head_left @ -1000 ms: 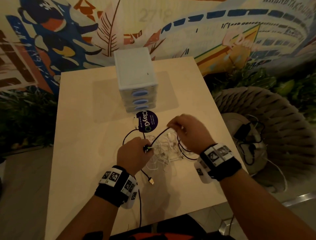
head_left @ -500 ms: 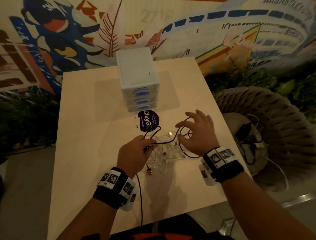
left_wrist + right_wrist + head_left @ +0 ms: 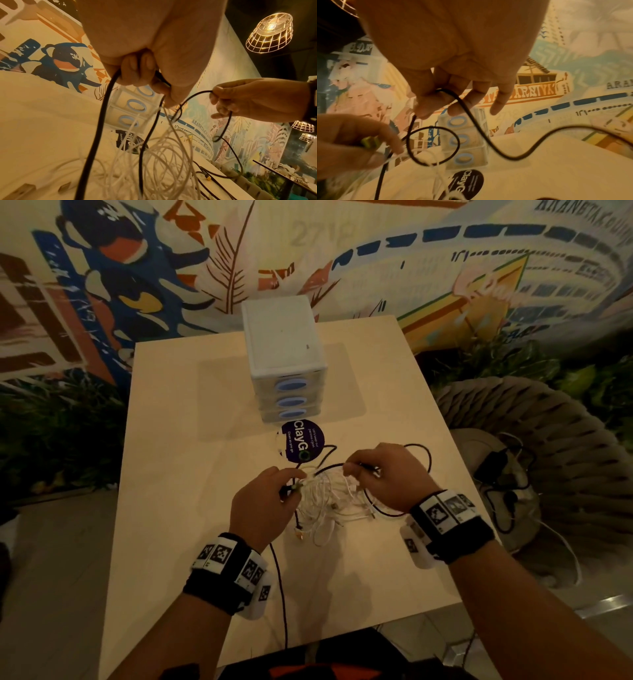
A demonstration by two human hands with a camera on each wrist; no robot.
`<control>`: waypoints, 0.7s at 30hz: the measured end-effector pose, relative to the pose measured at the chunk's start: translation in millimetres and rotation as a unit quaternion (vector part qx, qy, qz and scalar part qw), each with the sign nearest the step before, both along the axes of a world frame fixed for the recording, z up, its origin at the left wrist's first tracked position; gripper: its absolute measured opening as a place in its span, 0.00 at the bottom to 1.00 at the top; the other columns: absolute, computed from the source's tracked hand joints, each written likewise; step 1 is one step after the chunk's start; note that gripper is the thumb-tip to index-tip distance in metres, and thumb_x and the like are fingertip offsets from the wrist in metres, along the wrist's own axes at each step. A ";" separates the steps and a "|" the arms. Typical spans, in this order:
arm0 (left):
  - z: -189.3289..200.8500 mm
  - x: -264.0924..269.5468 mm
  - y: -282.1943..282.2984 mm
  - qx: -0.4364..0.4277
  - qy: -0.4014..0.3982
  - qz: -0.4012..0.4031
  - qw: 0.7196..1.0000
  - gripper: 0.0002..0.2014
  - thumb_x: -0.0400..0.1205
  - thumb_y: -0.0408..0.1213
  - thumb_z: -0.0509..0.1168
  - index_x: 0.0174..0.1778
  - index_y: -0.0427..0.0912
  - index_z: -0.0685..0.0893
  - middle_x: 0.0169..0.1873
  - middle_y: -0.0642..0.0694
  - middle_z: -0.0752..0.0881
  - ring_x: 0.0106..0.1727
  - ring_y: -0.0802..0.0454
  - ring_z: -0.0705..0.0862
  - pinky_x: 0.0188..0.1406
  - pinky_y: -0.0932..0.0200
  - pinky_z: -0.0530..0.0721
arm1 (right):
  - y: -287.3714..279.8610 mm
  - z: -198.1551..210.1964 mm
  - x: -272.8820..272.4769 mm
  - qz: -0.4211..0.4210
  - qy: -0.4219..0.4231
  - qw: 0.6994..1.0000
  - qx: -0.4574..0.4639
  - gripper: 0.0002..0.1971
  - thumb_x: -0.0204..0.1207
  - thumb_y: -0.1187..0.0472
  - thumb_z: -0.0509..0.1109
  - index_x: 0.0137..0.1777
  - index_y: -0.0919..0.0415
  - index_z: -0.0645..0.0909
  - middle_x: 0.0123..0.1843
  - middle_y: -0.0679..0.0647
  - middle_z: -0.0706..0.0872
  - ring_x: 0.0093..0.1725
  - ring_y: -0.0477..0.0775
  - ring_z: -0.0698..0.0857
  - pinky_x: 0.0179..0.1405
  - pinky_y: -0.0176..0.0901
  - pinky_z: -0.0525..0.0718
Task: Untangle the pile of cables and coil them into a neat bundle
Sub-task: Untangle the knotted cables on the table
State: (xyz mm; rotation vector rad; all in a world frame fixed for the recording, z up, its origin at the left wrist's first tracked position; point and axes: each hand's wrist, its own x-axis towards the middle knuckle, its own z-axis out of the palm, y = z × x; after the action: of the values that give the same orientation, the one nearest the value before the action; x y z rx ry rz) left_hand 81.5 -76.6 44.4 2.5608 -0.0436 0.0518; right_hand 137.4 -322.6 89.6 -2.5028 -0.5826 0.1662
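Note:
A tangle of thin white cables [image 3: 322,503] lies on the wooden table [image 3: 178,474] between my hands. A black cable [image 3: 281,594] runs through the tangle and hangs over the table's front edge. My left hand [image 3: 294,481] grips this black cable [image 3: 101,121] near a yellow-green plug [image 3: 370,141], fingers [image 3: 137,70] curled round it, with white strands [image 3: 164,155] dangling below. My right hand [image 3: 352,470] pinches a raised loop of the black cable [image 3: 481,129] between thumb and fingers [image 3: 426,104], just above the tangle.
A white three-drawer box [image 3: 284,354] stands at the table's middle back, a round purple sticker [image 3: 301,441] in front of it. To the right is a woven chair [image 3: 548,433] with a black adapter and more cables [image 3: 493,470] on its seat.
Half a second ago my right hand was spread open over the cables; now it has closed on the black cable and lifted a loop. My left hand has kept its hold.

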 end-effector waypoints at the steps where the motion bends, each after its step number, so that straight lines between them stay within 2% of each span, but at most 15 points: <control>1: 0.3 0.1 0.5 -0.005 -0.006 -0.001 1.000 0.10 0.81 0.50 0.73 0.58 0.64 0.88 0.36 0.58 0.77 0.37 0.57 0.82 0.31 0.64 0.76 | -4.9 4.6 1.5 0.003 0.012 1.000 0.011 0.13 0.85 0.42 0.63 0.50 0.43 0.89 0.31 0.42 0.89 0.38 0.42 0.82 0.40 0.40 0.73; 3: 0.6 0.9 -2.2 -0.018 -0.024 -0.016 0.999 0.13 0.80 0.58 0.73 0.59 0.65 0.88 0.35 0.59 0.77 0.35 0.62 0.79 0.32 0.64 0.77 | -7.8 13.6 1.4 0.026 0.032 0.999 0.021 0.10 0.86 0.45 0.65 0.50 0.41 0.89 0.34 0.38 0.89 0.43 0.41 0.82 0.43 0.35 0.76; 5: 1.6 2.5 -8.2 -0.030 -0.040 -0.032 0.998 0.14 0.79 0.58 0.74 0.60 0.64 0.89 0.34 0.58 0.77 0.34 0.62 0.78 0.31 0.65 0.77 | -2.7 19.4 -0.9 0.059 0.045 0.997 0.034 0.09 0.86 0.48 0.66 0.51 0.41 0.89 0.35 0.37 0.89 0.45 0.41 0.81 0.45 0.36 0.77; 8: 0.0 5.8 -16.4 -0.002 -0.036 -0.034 0.999 0.11 0.81 0.56 0.72 0.58 0.63 0.91 0.33 0.55 0.77 0.33 0.57 0.79 0.28 0.62 0.74 | 4.8 20.7 -4.6 0.065 0.056 0.994 0.074 0.10 0.86 0.47 0.65 0.52 0.41 0.89 0.37 0.37 0.89 0.47 0.43 0.82 0.48 0.44 0.80; 10: -4.6 7.1 -16.4 0.032 -0.012 -0.015 0.999 0.12 0.82 0.56 0.70 0.60 0.63 0.89 0.35 0.55 0.77 0.36 0.54 0.82 0.30 0.61 0.73 | 4.1 20.6 -6.9 0.050 0.073 0.990 0.107 0.09 0.86 0.47 0.66 0.50 0.39 0.88 0.38 0.37 0.90 0.49 0.45 0.83 0.52 0.49 0.81; 12: -11.6 7.6 -11.3 0.049 0.020 0.002 0.999 0.12 0.84 0.56 0.67 0.60 0.61 0.89 0.39 0.54 0.81 0.41 0.51 0.84 0.34 0.60 0.73 | 0.1 21.3 -8.9 0.047 0.096 0.984 0.142 0.08 0.85 0.48 0.67 0.50 0.40 0.89 0.39 0.38 0.91 0.51 0.46 0.84 0.55 0.50 0.81; 14: -17.0 7.7 -4.1 0.061 0.046 0.007 0.997 0.14 0.86 0.58 0.63 0.58 0.59 0.90 0.40 0.52 0.84 0.43 0.49 0.85 0.36 0.58 0.78 | -6.8 21.9 -8.9 0.042 0.101 0.981 0.157 0.08 0.85 0.49 0.69 0.49 0.43 0.90 0.40 0.40 0.92 0.50 0.48 0.85 0.55 0.49 0.81; 18: -19.6 8.4 9.6 0.021 0.058 0.047 0.997 0.19 0.87 0.59 0.61 0.55 0.54 0.93 0.44 0.50 0.91 0.47 0.46 0.87 0.41 0.56 0.82 | -29.9 9.9 -1.7 -0.004 0.106 0.990 0.097 0.08 0.84 0.51 0.72 0.48 0.45 0.92 0.40 0.39 0.91 0.48 0.43 0.86 0.54 0.46 0.82; 21: -16.5 9.7 15.8 -0.012 0.070 0.074 0.995 0.18 0.87 0.58 0.62 0.48 0.53 0.93 0.34 0.50 0.89 0.40 0.47 0.85 0.37 0.54 0.83 | -45.8 -8.3 -1.0 -0.021 0.165 0.986 -0.028 0.10 0.83 0.46 0.70 0.48 0.44 0.93 0.44 0.46 0.90 0.47 0.47 0.85 0.50 0.49 0.80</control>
State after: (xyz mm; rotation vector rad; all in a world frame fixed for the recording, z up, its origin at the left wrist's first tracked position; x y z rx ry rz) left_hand 91.2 -60.7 27.9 2.5317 0.2001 -0.0709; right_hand 136.4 -368.4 81.3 -2.4643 -0.3927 0.5761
